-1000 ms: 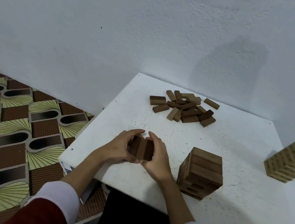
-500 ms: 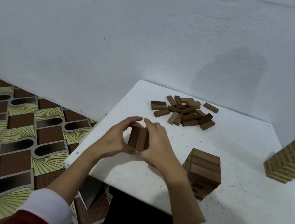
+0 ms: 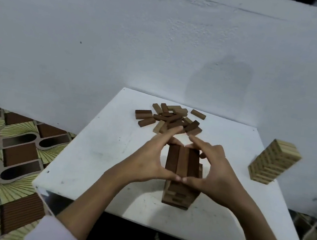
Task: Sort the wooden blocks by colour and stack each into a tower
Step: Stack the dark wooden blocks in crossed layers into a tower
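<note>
A row of three dark brown blocks [image 3: 182, 160] lies flat on top of the dark brown tower [image 3: 178, 196] near the table's front edge. My left hand [image 3: 147, 163] and my right hand [image 3: 219, 175] frame this row from both sides. Both thumbs press its near end and the index fingers reach round its far end, pinching it between them. A loose pile of brown blocks [image 3: 171, 118] lies at the back of the white table [image 3: 98, 152]. A tall tower of light-coloured blocks [image 3: 269, 162] stands at the right edge.
The table stands against a white wall. A patterned brown and green floor shows on the left, below the table's left edge. The brown tower stands close to the front edge.
Both hands lifted the three brown blocks off the table on the left and carried them right, onto the top of the brown tower. The camera has tilted too.
</note>
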